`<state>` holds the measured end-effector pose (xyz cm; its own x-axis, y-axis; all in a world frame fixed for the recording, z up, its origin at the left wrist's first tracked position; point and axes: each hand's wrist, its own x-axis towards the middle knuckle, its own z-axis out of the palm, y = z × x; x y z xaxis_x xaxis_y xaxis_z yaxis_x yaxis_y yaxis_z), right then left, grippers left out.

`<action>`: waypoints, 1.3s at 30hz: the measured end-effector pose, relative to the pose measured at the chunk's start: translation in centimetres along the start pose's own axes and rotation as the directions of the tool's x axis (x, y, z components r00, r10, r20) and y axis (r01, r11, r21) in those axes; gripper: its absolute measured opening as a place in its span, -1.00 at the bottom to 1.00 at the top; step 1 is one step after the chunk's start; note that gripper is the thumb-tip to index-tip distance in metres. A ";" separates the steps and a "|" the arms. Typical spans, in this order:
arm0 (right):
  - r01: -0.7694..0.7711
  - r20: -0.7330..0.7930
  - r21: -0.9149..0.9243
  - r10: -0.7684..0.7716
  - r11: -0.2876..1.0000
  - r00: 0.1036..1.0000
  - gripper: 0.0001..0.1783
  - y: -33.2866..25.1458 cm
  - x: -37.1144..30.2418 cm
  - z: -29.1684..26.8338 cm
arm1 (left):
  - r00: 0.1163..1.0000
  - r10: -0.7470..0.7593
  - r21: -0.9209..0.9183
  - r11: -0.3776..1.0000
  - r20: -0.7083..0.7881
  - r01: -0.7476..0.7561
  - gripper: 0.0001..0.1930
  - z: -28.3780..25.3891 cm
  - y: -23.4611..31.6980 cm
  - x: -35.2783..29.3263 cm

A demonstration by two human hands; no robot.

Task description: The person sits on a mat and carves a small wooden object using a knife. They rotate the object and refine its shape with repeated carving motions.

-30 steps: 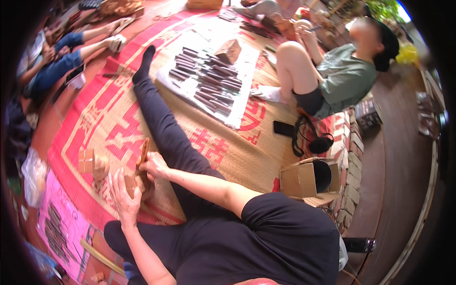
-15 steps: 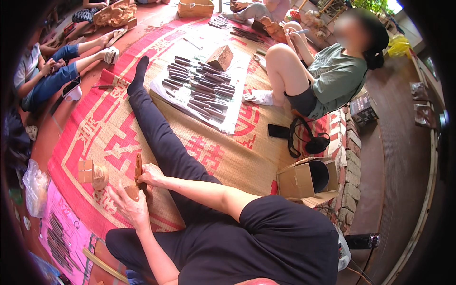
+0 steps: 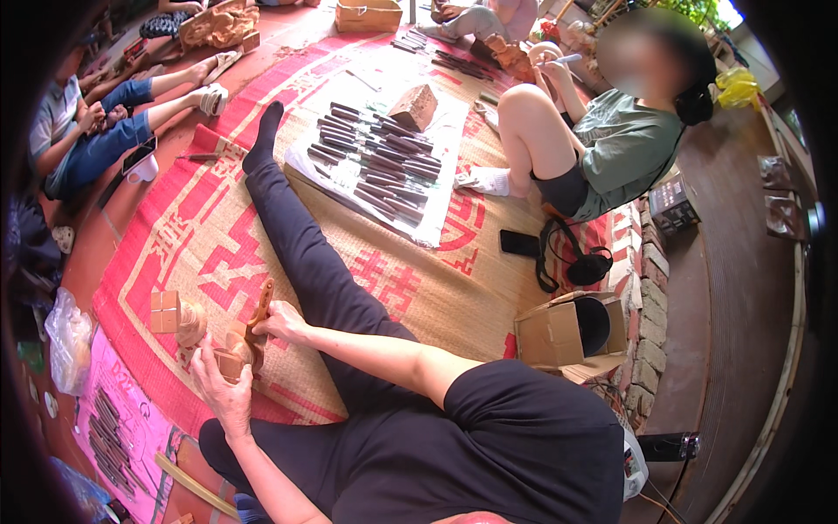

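Observation:
My left hand (image 3: 218,389) is closed around a small light-brown wooden block (image 3: 229,367), low over the woven mat. Beside it, my right hand (image 3: 281,323) grips a tool with an orange-brown wooden handle (image 3: 264,301). The handle sticks up past the fingers, and a darker part of the tool reaches down by the block; its exact kind is unclear. Just beyond my left hand, a second wooden piece (image 3: 164,312) stands on the mat, square at one end and rounded at the other.
Many dark-handled carving tools (image 3: 384,166) lie on a white sheet beyond my outstretched leg, near a wooden block (image 3: 413,107). Right of it sits a person (image 3: 624,148). A phone (image 3: 519,243), headphones (image 3: 589,266) and a cardboard box (image 3: 554,341) are at right; more tools (image 3: 109,441) lie on pink paper.
The tool in my right hand has tilted, its handle leaning further right. My left fingers have drawn in around the block, which has turned to show more of itself. The whole view has shifted slightly.

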<state>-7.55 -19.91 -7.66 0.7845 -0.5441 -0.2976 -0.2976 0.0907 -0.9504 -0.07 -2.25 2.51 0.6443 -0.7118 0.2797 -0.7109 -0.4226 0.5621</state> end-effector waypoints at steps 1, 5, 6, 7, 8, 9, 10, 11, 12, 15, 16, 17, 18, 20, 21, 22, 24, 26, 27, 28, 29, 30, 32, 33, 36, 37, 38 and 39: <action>-0.015 0.013 0.029 0.015 0.999 1.000 -0.73 -0.2 -0.2 0.1 | 1.000 0.004 0.007 1.000 0.025 -0.004 -0.08 0.0 -0.3 -0.1; -0.121 -0.009 0.067 0.122 0.990 0.992 -0.75 1.3 -0.5 0.3 | 0.996 0.061 0.170 0.983 0.072 -0.073 -0.13 1.0 0.5 -0.6; -0.119 -0.010 0.088 0.120 0.989 0.993 -0.76 1.8 -0.3 0.4 | 0.996 0.037 0.213 0.976 0.076 -0.052 -0.12 1.2 0.7 -0.6; -0.116 -0.010 0.109 0.118 0.987 0.993 -0.77 2.3 -0.1 0.4 | 0.997 0.013 0.255 0.966 0.080 -0.033 -0.10 1.4 0.7 -0.6; -0.130 0.006 0.081 0.130 0.988 0.991 -0.77 1.9 -0.1 0.4 | 0.997 -0.011 0.302 0.953 0.080 -0.013 -0.09 1.6 0.7 -0.5; -0.144 0.022 0.053 0.143 0.988 0.990 -0.78 1.5 -0.2 0.4 | 0.998 -0.020 0.325 0.946 0.064 -0.002 -0.07 1.8 0.6 -0.4; -0.157 0.038 0.024 0.156 0.987 0.987 -0.78 1.1 -0.2 0.4 | 0.998 -0.029 0.347 0.938 0.048 0.010 -0.05 2.1 0.5 -0.2; -0.136 0.020 -0.002 0.136 0.991 0.990 -0.78 1.1 -0.2 0.5 | 0.999 -0.035 0.369 0.929 0.035 0.020 -0.03 2.4 0.4 0.0; -0.116 0.003 -0.028 0.116 0.993 0.993 -0.77 1.0 -0.2 0.5 | 0.999 -0.040 0.372 0.928 0.016 0.031 -0.04 2.7 0.3 0.2; -0.103 0.001 0.003 0.103 0.995 0.995 -0.76 1.2 -0.2 0.7 | 0.996 -0.092 0.369 0.925 -0.019 0.092 -0.06 3.2 0.0 0.7; -0.106 0.008 0.032 0.106 0.994 0.994 -0.75 1.4 -0.1 0.7 | 0.991 -0.134 0.362 0.923 -0.015 0.130 -0.09 3.2 0.1 0.9; -0.113 0.008 0.034 0.113 0.993 0.994 -0.74 1.4 -0.1 0.8 | 0.984 -0.175 0.355 0.919 -0.013 0.169 -0.11 3.2 0.2 1.1; -0.120 0.008 0.035 0.120 0.992 0.993 -0.74 1.4 0.0 0.8 | 0.978 -0.209 0.367 0.910 0.000 0.194 -0.11 3.2 0.5 1.3; -0.137 0.005 0.040 0.137 0.990 0.991 -0.73 1.6 0.1 0.8 | 0.961 -0.275 0.393 0.887 0.026 0.244 -0.12 2.8 1.1 1.7; -0.146 0.001 0.043 0.146 0.988 0.989 -0.73 1.7 0.1 0.8 | 0.969 -0.248 0.416 0.882 0.006 0.223 -0.13 3.2 0.7 1.7; -0.156 -0.003 0.046 0.156 0.987 0.988 -0.73 1.9 0.2 0.8 | 0.975 -0.220 0.439 0.875 -0.014 0.203 -0.13 3.9 0.0 1.6; -0.169 0.010 0.015 0.169 0.985 0.986 -0.72 1.2 0.1 0.7 | 0.982 -0.177 0.496 0.848 -0.061 0.184 -0.14 4.6 -0.3 1.6; -0.138 -0.016 -0.012 0.138 0.990 0.990 -0.71 1.3 0.2 0.9 | 0.984 -0.141 0.555 0.813 -0.107 0.177 -0.14 5.1 -0.1 1.7; -0.154 0.000 -0.006 0.154 0.988 0.988 -0.72 1.2 0.2 0.9 | 0.984 -0.089 0.562 0.811 -0.157 0.163 -0.18 5.2 0.1 1.8; -0.169 0.017 0.001 0.169 0.986 0.985 -0.72 1.2 0.2 0.8 | 0.981 -0.132 0.555 0.810 -0.144 0.191 -0.19 5.2 0.3 1.8; -0.184 0.034 0.007 0.184 0.983 0.982 -0.72 1.2 0.2 0.7 | 0.976 -0.174 0.548 0.807 -0.132 0.218 -0.20 5.3 0.7 1.8; -0.185 0.028 0.023 0.185 0.982 0.982 -0.72 1.2 0.1 0.7 | 0.969 -0.215 0.541 0.804 -0.120 0.246 -0.21 5.2 1.1 1.9; -0.186 0.015 0.056 0.185 0.981 0.983 -0.72 1.2 0.0 0.8 | 0.978 -0.164 0.500 0.841 -0.125 0.205 -0.21 5.1 0.7 1.7; -0.179 0.017 0.030 0.179 0.983 0.984 -0.73 1.0 -0.2 0.7 | 0.983 -0.157 0.472 0.862 -0.097 0.184 -0.20 4.5 0.9 1.7; -0.163 0.038 -0.003 0.163 0.987 0.986 -0.72 0.8 -0.4 0.2 | 0.994 -0.051 0.396 0.914 -0.095 0.085 -0.15 3.8 0.9 1.0; -0.161 0.055 0.016 0.160 0.987 0.986 -0.71 1.2 -0.4 -0.1 | 0.994 -0.003 0.371 0.928 -0.108 0.044 -0.13 3.6 0.8 0.7; -0.159 0.076 0.038 0.156 0.987 0.985 -0.71 1.3 -0.3 -0.2 | 0.993 -0.003 0.349 0.936 -0.121 0.046 -0.12 3.4 0.7 0.5; -0.187 0.069 0.050 0.184 0.981 0.981 -0.71 1.3 -0.3 -0.3 | 0.991 -0.003 0.326 0.944 -0.134 0.047 -0.11 3.2 0.5 0.4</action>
<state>-8.34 -19.87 -8.77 0.7518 -0.4597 -0.4728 -0.4118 0.2327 -0.8811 -1.07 -4.51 0.43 0.6785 -0.6289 0.3796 -0.7328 -0.6152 0.2906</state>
